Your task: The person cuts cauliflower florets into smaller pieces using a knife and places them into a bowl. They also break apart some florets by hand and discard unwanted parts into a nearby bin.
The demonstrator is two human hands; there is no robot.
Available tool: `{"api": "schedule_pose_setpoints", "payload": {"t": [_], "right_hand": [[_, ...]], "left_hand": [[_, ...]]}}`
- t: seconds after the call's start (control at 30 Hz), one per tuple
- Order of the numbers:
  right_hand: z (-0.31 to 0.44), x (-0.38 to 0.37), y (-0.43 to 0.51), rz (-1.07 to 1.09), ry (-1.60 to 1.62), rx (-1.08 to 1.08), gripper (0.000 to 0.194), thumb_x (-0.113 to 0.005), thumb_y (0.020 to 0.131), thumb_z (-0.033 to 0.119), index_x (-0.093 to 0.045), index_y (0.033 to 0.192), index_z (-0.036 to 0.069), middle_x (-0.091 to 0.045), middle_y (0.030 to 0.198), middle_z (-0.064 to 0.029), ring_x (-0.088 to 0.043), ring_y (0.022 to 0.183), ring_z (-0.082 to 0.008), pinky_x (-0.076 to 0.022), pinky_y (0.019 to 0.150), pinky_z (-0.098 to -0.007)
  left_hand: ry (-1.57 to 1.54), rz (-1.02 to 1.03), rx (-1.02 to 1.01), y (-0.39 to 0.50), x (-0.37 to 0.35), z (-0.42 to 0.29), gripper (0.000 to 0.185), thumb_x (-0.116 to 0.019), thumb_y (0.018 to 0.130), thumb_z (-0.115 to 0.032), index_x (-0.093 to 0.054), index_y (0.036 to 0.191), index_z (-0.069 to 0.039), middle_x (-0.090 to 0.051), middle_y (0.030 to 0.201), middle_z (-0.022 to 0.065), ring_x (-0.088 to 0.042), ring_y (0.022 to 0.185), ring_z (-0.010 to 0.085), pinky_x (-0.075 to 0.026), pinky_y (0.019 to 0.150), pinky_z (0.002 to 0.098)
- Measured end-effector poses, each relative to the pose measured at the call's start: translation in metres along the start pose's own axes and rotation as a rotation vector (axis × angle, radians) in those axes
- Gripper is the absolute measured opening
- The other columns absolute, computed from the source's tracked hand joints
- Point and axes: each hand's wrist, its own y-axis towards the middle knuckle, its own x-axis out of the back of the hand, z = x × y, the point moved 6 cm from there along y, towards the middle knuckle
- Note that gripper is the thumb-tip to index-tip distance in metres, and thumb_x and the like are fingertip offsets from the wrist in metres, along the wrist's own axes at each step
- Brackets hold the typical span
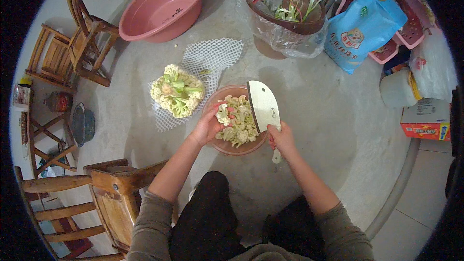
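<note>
My left hand (211, 123) holds a small cauliflower floret (222, 114) over the left part of a round pinkish-brown bowl (235, 151). Cut cauliflower pieces (241, 127) lie in the bowl. In my right hand (282, 137), at the bowl's right edge, is the handle of a kitchen cleaver (264, 105); its wide blade points away from me, with the dark cutting edge towards the bowl. A larger cauliflower head (177, 90) rests stem side up on white foam netting (214, 54), left of and beyond the bowl.
A pink basin (163, 11) stands at the far left. Beyond the bowl is a brown bin (270, 49) lined with clear plastic, holding vegetable scraps. A blue bag (362, 32) is at its right. Wooden chairs (119, 203) stand on the left, and a cardboard box (426, 116) on the right.
</note>
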Motion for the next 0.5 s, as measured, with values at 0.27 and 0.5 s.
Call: {"api": "schedule_pose_setpoints", "payload": {"t": [0.27, 0.5], "right_hand": [[0.004, -0.027, -0.024, 0.100, 0.159, -0.051, 0.015, -0.057, 0.084, 0.016, -0.054, 0.087, 0.002, -0.049, 0.055, -0.0016, -0.044, 0.042, -0.0091, -0.0355, 0.036, -0.0257], [0.017, -0.033, -0.042, 0.070, -0.085, 0.121, 0.024, -0.057, 0.084, 0.018, -0.058, 0.099, 0.000, -0.060, 0.067, -0.0087, -0.055, 0.053, -0.0158, -0.0440, 0.047, -0.0307]], "left_hand": [[-0.192, -0.119, -0.094, -0.006, -0.003, 0.012, 0.027, -0.052, 0.088, -0.012, -0.043, 0.113, -0.004, -0.049, 0.118, 0.0179, -0.047, 0.113, 0.0375, -0.039, 0.098, 0.0485], [-0.216, -0.370, -0.157, -0.002, 0.003, 0.017, 0.025, -0.049, 0.091, -0.017, -0.044, 0.107, 0.002, -0.049, 0.113, 0.0177, -0.050, 0.107, 0.0307, -0.041, 0.096, 0.0468]]}}
